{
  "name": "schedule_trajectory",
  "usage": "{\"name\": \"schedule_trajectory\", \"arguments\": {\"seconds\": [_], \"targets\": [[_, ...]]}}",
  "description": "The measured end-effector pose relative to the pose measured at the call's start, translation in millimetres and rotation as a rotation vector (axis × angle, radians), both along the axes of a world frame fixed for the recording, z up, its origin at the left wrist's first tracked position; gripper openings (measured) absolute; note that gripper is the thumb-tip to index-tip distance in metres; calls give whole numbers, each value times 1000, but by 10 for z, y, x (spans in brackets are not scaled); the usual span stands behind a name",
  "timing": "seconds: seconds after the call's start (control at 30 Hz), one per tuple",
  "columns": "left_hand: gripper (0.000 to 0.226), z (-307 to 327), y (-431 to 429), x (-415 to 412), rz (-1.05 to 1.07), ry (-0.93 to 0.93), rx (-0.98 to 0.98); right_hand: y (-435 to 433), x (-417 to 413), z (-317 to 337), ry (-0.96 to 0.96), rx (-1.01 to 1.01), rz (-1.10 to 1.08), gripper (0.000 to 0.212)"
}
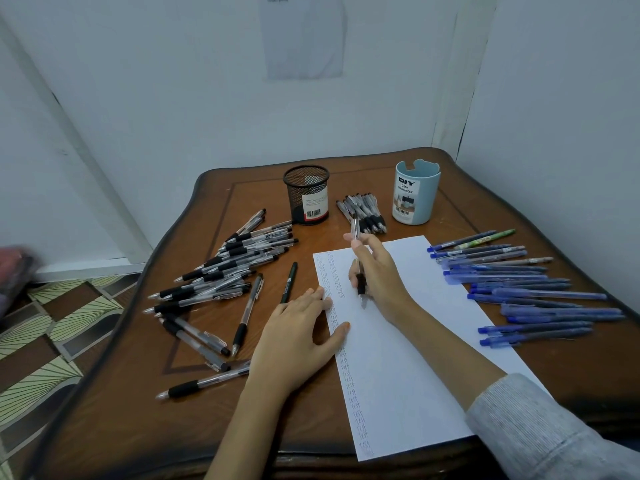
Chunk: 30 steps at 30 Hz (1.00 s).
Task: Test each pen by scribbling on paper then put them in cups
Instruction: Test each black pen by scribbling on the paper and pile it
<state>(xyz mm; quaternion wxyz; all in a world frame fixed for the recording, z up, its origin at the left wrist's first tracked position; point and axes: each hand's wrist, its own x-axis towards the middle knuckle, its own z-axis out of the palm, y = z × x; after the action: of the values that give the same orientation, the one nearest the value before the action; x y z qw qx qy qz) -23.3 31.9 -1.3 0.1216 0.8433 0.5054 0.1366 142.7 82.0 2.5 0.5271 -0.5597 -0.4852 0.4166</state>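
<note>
My right hand (377,275) grips a clear black-grip pen (360,282), its tip down on the white paper (415,341) beside columns of small written words. My left hand (298,337) lies flat with straight fingers on the paper's left edge. A black mesh cup (307,194) and a light blue cup (416,192) stand at the back of the table. Several black pens (232,268) are scattered to the left, a small bundle of black pens (363,211) lies between the cups, and several blue pens (519,285) lie to the right.
The wooden table (346,455) sits in a corner of white walls. A dark green pen (289,282) lies alone left of the paper. A green pen (491,236) tops the blue group. Patterned floor tiles (52,341) show at the left.
</note>
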Motion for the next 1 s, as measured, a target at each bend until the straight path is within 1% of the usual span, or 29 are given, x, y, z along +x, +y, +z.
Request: {"name": "schedule_trajectory", "arguments": {"seconds": [0.07, 0.13, 0.2, 0.27, 0.37, 0.4, 0.53, 0.63, 0.8, 1.0], "targets": [[58, -1, -1, -2, -2, -5, 7, 19, 0, 2, 55, -30, 14, 33], [58, -1, -2, 0, -3, -9, 11, 36, 6, -8, 61, -21, 35, 40], [57, 3, -3, 1, -2, -11, 13, 58, 19, -22, 34, 10, 20, 37], [55, 9, -3, 0, -3, -9, 14, 85, 68, -13, -56, 68, -45, 27], [54, 7, 2, -9, -9, -21, 28, 186, 227, 50, -241, 120, -171, 36], [53, 5, 4, -13, -11, -25, 31, 229, 283, 89, -287, 122, -217, 36], [53, -10, 17, -17, -15, -27, 32, 452, 464, 235, -379, 139, -431, 27], [53, -17, 24, -15, -18, -34, 42, 631, 499, 278, -442, 129, -522, 25], [54, -25, 27, -17, -22, -43, 57, 914, 536, 208, -554, 70, -551, 24], [54, -27, 41, -8, -26, -40, 56, 1076, 569, 93, -669, -43, -459, 23]]}}
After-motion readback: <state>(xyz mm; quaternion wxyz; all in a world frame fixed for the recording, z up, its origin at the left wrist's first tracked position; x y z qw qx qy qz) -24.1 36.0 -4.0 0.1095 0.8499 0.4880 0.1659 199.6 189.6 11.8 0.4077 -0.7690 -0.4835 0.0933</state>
